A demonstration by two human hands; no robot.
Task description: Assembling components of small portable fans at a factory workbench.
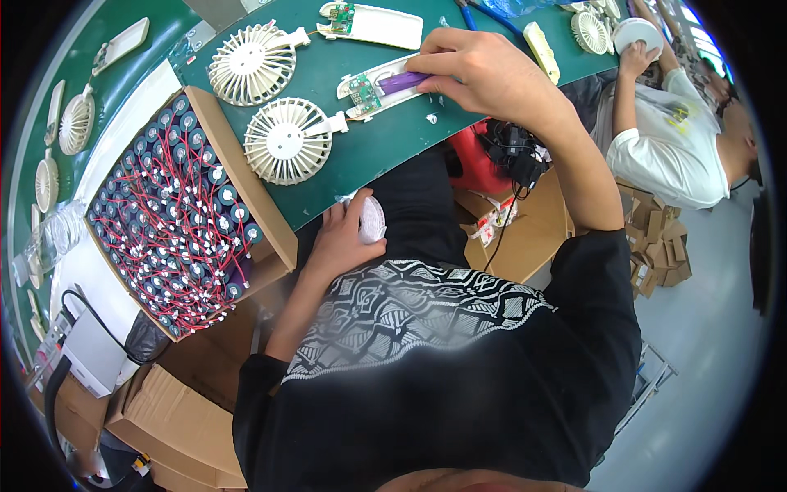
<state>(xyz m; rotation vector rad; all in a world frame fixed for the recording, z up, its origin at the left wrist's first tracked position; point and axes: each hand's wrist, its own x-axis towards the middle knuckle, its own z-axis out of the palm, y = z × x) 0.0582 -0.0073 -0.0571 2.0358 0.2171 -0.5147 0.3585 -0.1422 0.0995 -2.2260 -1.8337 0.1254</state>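
My right hand [484, 72] pinches a purple cylindrical battery [402, 82] between thumb and fingers. The battery lies in a white open handle shell [393, 100] of a small fan, beside a green circuit board [363, 93]. A white round fan head [288, 141] adjoins that shell on the green table. Down at the table's near edge, over my lap, my left hand [338, 238] is closed around a white round object [373, 220], possibly a roll of tape; its far side is hidden. Beyond, a second fan head [252, 64] lies with its opened handle [379, 26].
A cardboard box [242, 176] full of dark batteries with red wires stands at left. Blue-handled pliers [496, 16] and a pale yellowish part [541, 53] lie at the back. At right a person in a white shirt [664, 143] holds a white disc [638, 34]. Black cables [518, 156] hang below the table.
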